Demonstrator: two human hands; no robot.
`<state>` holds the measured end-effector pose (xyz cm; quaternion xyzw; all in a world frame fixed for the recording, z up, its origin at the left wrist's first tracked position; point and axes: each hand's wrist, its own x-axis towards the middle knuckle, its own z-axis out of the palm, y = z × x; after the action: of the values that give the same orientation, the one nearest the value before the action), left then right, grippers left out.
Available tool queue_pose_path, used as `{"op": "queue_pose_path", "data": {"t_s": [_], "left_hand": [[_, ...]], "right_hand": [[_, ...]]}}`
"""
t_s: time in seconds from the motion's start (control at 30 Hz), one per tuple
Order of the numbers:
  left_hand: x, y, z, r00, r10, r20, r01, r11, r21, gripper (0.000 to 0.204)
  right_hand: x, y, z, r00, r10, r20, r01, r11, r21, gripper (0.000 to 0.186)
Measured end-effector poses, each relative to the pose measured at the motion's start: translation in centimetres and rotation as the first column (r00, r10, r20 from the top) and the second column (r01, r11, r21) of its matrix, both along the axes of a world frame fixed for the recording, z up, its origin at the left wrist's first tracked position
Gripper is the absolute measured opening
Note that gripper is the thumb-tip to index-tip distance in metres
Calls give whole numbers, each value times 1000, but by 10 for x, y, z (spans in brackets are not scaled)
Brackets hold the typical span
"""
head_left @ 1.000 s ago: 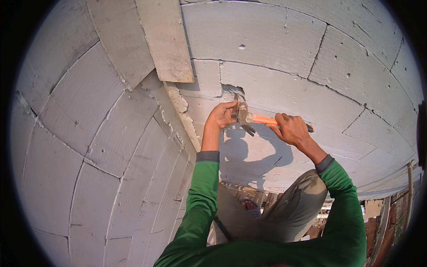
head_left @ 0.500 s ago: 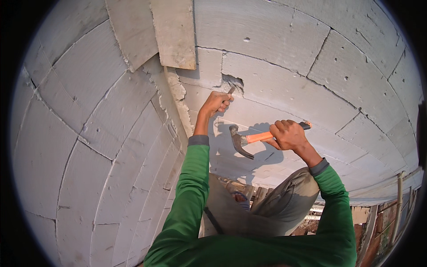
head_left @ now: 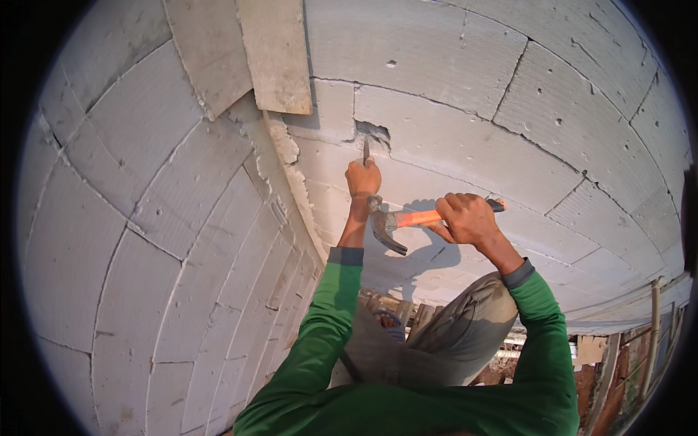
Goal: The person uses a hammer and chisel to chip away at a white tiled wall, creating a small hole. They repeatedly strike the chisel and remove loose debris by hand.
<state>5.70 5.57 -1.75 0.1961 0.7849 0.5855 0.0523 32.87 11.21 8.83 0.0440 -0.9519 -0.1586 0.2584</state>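
My left hand (head_left: 363, 178) is closed around a narrow metal chisel (head_left: 366, 150), whose tip points up at the lower edge of a ragged hole (head_left: 375, 132) in the pale block wall (head_left: 451, 123). Whether the tip touches the wall I cannot tell. In my right hand (head_left: 470, 219) is a claw hammer (head_left: 417, 217) with an orange and black handle, held level. Its dark head appears beside my left wrist, claw curving downward. The hand's shadow falls on the wall behind.
Another block wall (head_left: 138, 283) rises on the left, meeting the first at a rough mortar corner. Two boards (head_left: 275, 58) hang down at the top left. Below are my bent knee (head_left: 465, 320) and a sandalled foot (head_left: 389, 320) over planks. Poles (head_left: 654, 327) stand at the lower right.
My left hand has shifted slightly right and turned, so the chisel points more straight up instead of slanting right. The hammer has moved a little left, nearer the left wrist.
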Motion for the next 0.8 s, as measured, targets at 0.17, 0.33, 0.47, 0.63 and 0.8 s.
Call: {"op": "queue_pose_path", "data": {"t_s": [0.17, 0.33, 0.47, 0.63, 0.8], "left_hand": [[3, -12, 25, 993, -46, -113, 38, 996, -78, 35], [-14, -43, 21, 911, -408, -63, 385, 894, -231, 41], [-20, -55, 31, 953, -304, -4, 302, 947, -108, 43], [-14, -17, -2, 987, 16, -161, -32, 995, -94, 41], [-15, -38, 26, 903, -386, 188, 404, 912, -71, 42]], "right_hand": [[-15, -9, 1, 1000, -11, 17, 11, 1000, -27, 49], [-31, -17, 3, 999, 34, 8, -33, 994, -109, 49], [-30, -26, 9, 999, 33, 39, -30, 996, -78, 49], [-33, -35, 12, 997, 3, 80, 3, 997, -80, 48], [-29, -27, 7, 996, -18, 83, 27, 994, -108, 46]]}}
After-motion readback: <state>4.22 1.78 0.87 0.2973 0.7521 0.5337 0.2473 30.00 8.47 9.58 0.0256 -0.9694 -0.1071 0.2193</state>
